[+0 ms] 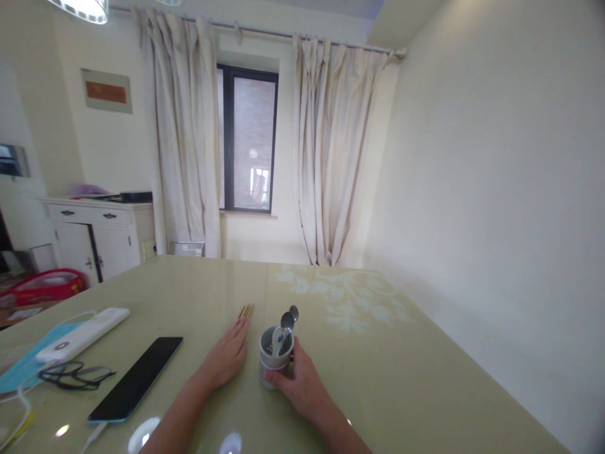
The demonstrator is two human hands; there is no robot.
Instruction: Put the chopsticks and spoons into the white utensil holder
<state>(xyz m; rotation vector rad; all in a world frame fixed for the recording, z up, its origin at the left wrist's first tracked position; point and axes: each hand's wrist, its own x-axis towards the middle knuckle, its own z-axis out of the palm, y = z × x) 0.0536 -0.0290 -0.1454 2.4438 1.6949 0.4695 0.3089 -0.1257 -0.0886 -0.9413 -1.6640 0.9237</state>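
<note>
Head view, near to far. Nearest, both forearms enter from the lower edge onto a pale green table (378,353).

The right hand (302,384) is wrapped round the near right side of a small grey cup (275,359). Its fingers are curled against the wall and the thumb side faces the viewer. The cup stands upright on the table, just right of centre.

The left hand (227,356) lies palm down just left of the cup, with its fingers straight and close together, gripping nothing. Its fingertips rest on or just over a bundle of chopsticks (246,311). Only the far ends of the chopsticks show, so actual contact cannot be confirmed.

Step in hand, as judged: the cup is being steadied while the flat hand covers the sticks. Taking the sticks up would call for the fingers to curl and pinch them together, with the cup held firm.

Axes: the chopsticks lie flat, with their long axis running near to far and their exposed ends pointing away. Two metal spoons (287,323) stand in the cup with handles down and bowls up, leaning towards the far right.

Left of the hands, a dark phone (137,377) lies diagonally on the table. Farther left are folded glasses (75,375), a white slab-shaped device (82,334) and a blue face mask (23,366).

Beyond the table, a white cabinet (94,233) stands at far left. A dark-framed window (248,148) sits between pale curtains (331,157) on the far wall.
</note>
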